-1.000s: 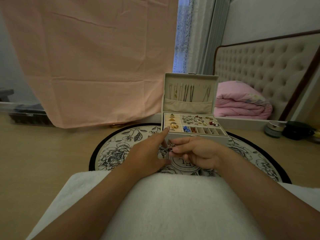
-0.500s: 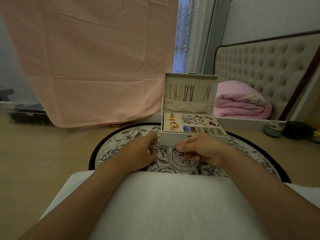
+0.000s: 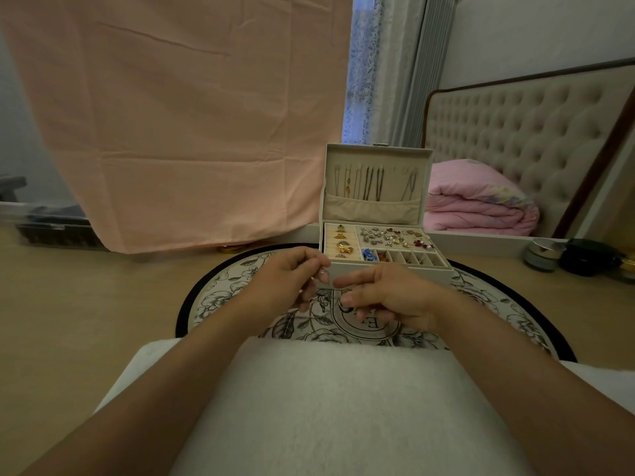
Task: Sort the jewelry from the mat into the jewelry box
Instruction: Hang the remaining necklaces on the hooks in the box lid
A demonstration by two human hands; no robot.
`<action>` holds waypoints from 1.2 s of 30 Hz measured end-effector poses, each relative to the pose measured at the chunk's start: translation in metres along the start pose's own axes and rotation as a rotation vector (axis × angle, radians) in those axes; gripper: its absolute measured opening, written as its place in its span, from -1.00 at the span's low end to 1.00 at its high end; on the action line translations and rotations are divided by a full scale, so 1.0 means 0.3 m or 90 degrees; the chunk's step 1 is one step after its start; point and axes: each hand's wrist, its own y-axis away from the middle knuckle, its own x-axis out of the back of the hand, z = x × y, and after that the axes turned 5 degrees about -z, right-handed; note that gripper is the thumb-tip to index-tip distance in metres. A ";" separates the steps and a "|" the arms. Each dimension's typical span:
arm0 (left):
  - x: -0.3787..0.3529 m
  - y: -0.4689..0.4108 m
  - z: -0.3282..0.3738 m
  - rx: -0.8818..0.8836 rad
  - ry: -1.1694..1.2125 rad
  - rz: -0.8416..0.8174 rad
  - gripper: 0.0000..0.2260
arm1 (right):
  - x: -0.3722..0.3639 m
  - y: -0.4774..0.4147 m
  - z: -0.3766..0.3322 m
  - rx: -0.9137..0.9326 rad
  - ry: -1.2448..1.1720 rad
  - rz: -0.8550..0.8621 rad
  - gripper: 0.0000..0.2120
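A cream jewelry box [image 3: 372, 210] stands open at the far side of the round floral mat [image 3: 233, 293]. Necklaces hang in its lid. Gold rings [image 3: 342, 243] fill the left rolls, and earrings [image 3: 391, 237] lie in the tray compartments. Both hands hover just in front of the box. My left hand [image 3: 288, 281] pinches a small silvery piece [image 3: 323, 271] at its fingertips. My right hand [image 3: 388, 297] has its forefinger stretched toward the left hand, and its thumb and lower fingers pinch a dark ring [image 3: 344, 305].
A white fluffy cushion [image 3: 343, 407] lies across my lap over the mat's near edge. A pink sheet [image 3: 171, 115] hangs at the back left, above a dark crate [image 3: 51, 231]. A folded pink quilt [image 3: 481, 201], a tufted headboard [image 3: 515, 139] and small jars [image 3: 543, 254] are on the right.
My hands drew apart a little and rose from the mat toward the box front. Each one now pinches its own small piece.
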 end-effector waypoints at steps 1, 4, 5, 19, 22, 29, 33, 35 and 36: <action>-0.002 0.007 0.001 0.006 0.019 -0.022 -0.85 | -0.009 -0.005 0.002 0.007 -0.005 0.008 -0.64; -0.007 0.020 -0.014 -0.003 -0.048 -0.058 -0.77 | -0.038 -0.028 0.015 0.033 -0.095 0.063 -0.66; -0.012 0.022 -0.022 -0.002 -0.084 -0.056 -0.76 | -0.045 -0.035 0.020 0.039 -0.129 0.075 -0.67; 0.044 -0.001 -0.059 -0.103 -0.339 0.127 -0.84 | -0.014 -0.008 0.015 0.001 0.058 0.155 -0.70; 0.082 -0.002 -0.063 -0.093 -0.407 0.125 -0.82 | -0.001 -0.005 0.018 0.017 0.098 0.181 -0.82; 0.051 -0.019 -0.092 -0.093 -0.538 0.065 -0.80 | -0.024 -0.009 0.012 0.091 0.164 0.200 -0.96; 0.027 -0.018 -0.084 -0.038 -0.306 0.065 -0.79 | -0.028 -0.008 0.012 0.126 0.172 0.202 -0.96; 0.013 -0.017 -0.086 -0.051 -0.260 0.051 -0.76 | -0.028 -0.012 0.016 0.147 0.150 0.221 -0.96; 0.008 -0.019 -0.090 -0.061 -0.258 0.049 -0.76 | -0.028 -0.013 0.017 0.166 0.124 0.231 -0.97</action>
